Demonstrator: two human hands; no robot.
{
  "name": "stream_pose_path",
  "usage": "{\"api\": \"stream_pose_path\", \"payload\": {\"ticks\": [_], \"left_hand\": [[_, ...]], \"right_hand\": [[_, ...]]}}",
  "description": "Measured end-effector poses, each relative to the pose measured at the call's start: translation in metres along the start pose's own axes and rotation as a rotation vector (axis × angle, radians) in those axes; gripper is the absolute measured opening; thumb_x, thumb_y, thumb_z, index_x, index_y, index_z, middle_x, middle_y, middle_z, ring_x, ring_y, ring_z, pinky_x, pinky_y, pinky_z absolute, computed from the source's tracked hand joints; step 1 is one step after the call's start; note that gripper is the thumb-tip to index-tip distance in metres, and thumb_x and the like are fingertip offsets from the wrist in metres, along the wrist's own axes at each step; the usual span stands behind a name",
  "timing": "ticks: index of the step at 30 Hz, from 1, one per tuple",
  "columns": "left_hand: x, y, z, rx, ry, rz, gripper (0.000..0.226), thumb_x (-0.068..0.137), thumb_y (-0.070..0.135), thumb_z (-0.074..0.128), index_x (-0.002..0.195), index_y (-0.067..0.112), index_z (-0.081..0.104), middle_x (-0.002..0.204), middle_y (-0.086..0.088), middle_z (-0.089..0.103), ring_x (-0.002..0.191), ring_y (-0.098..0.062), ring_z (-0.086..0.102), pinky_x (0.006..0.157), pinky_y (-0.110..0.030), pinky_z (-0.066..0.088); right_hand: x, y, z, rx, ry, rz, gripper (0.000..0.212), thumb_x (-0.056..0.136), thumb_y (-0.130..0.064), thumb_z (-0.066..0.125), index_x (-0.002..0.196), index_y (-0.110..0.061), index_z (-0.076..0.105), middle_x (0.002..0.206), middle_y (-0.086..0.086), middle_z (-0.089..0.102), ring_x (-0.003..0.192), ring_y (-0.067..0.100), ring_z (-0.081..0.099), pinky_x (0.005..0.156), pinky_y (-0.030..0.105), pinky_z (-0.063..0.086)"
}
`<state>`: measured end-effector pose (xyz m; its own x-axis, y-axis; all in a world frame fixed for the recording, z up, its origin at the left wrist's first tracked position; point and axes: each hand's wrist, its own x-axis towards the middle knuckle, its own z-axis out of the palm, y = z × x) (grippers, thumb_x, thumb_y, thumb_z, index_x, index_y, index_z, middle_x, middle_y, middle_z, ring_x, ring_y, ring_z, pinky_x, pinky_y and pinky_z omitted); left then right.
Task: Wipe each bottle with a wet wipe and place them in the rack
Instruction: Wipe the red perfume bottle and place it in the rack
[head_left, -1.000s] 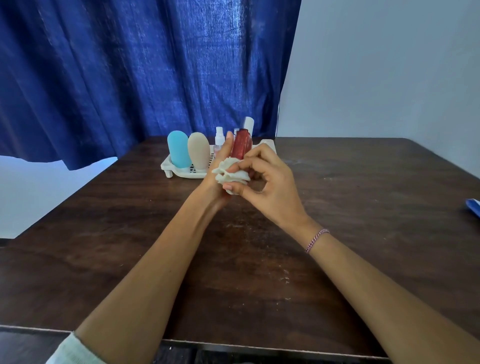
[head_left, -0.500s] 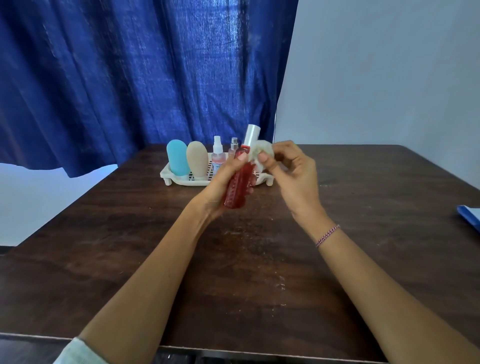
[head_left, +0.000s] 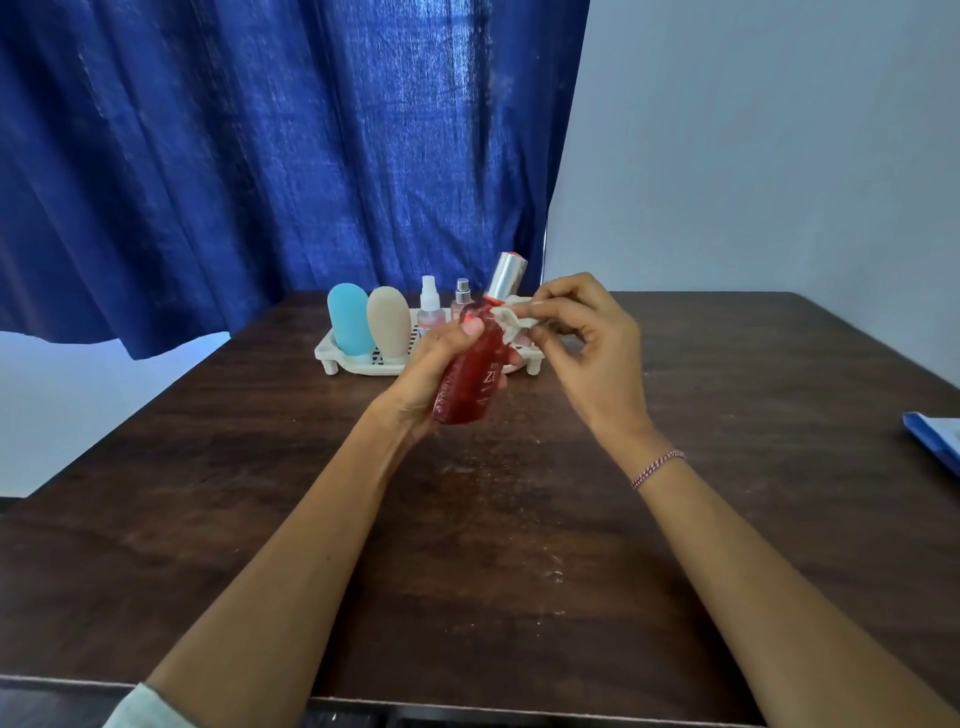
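Note:
My left hand (head_left: 434, 371) grips a red bottle (head_left: 470, 382) with a silver cap, tilted up to the right above the table. My right hand (head_left: 587, 338) pinches a crumpled white wet wipe (head_left: 511, 319) against the bottle's neck. Behind them stands a white rack (head_left: 340, 356) holding a blue bottle (head_left: 349, 319), a beige bottle (head_left: 389, 322) and two small clear spray bottles (head_left: 430, 306), (head_left: 461, 296). The rack's right part is hidden behind my hands.
A dark wooden table (head_left: 519, 545) carries everything. A blue and white packet (head_left: 935, 441) lies at the right edge. A blue curtain (head_left: 260, 156) hangs behind the table, with a pale wall to the right.
The wipe has gone from the bottle's lower body up to its neck. The bottle has come down toward me, showing its full red body.

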<state>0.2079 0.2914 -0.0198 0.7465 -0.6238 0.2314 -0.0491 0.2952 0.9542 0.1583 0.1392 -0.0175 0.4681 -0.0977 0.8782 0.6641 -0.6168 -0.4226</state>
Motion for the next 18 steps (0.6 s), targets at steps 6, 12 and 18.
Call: {"api": "stream_pose_path", "payload": {"ticks": [6,12,18], "left_hand": [[-0.0068,0.0055,-0.0047,-0.213,-0.128,-0.139,0.097,0.032,0.057,0.089,0.113,0.014,0.055,0.091,-0.013,0.073,0.070,-0.017,0.067,0.067,-0.026,0.057],[-0.0065,0.0067,-0.0001,-0.308,-0.095,-0.083,0.097,0.031,0.051,0.092,0.111,0.010,0.055,0.092,-0.013,0.072,0.075,-0.021,0.071,0.061,-0.029,0.058],[-0.0060,0.0053,-0.0021,-0.358,0.011,-0.087,0.098,0.023,0.048,0.093,0.106,0.008,0.058,0.083,-0.009,0.073,0.070,-0.019,0.070,0.057,-0.034,0.059]], "right_hand": [[-0.0015,0.0048,-0.0034,0.088,0.063,0.162,0.027,0.077,0.002,0.070,0.091,-0.021,0.067,0.089,-0.012,0.063,0.083,0.006,0.062,0.074,0.022,0.053],[-0.0036,0.0009,0.0000,0.126,0.049,0.197,0.027,0.078,0.002,0.069,0.090,-0.023,0.067,0.093,-0.007,0.065,0.089,0.009,0.063,0.077,0.023,0.053],[-0.0071,0.0008,0.0054,0.073,-0.021,0.160,0.020,0.080,-0.002,0.069,0.092,-0.018,0.067,0.096,-0.007,0.060,0.094,0.006,0.060,0.076,0.018,0.052]]}}
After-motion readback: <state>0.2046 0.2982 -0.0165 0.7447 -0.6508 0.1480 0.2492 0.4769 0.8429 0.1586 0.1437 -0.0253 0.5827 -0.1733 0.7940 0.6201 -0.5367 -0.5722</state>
